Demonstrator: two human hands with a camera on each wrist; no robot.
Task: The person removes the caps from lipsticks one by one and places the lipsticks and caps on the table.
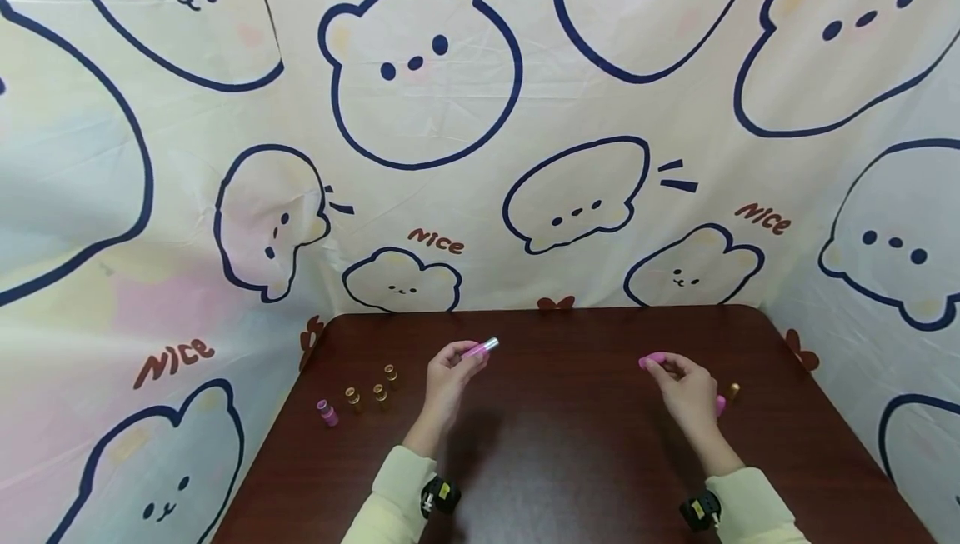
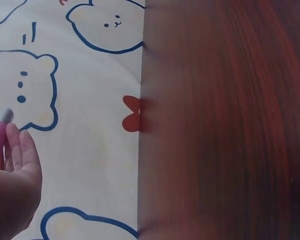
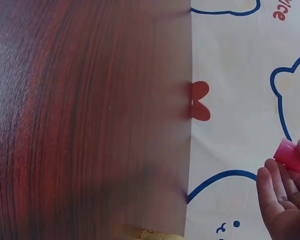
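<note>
Above the middle of the dark wooden table (image 1: 570, 444), the left hand (image 1: 447, 377) pinches a pink tube with a silver end (image 1: 480, 349), while the right hand (image 1: 686, 390) grasps its pink cap (image 1: 652, 359), well apart to the right. Small gold pieces (image 1: 372, 386) and a pink cap (image 1: 327, 412) stand on the table's left side.

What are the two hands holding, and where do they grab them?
The left hand pinches a pink tube by its pink end; the right hand pinches a pink cap at one end.
</note>
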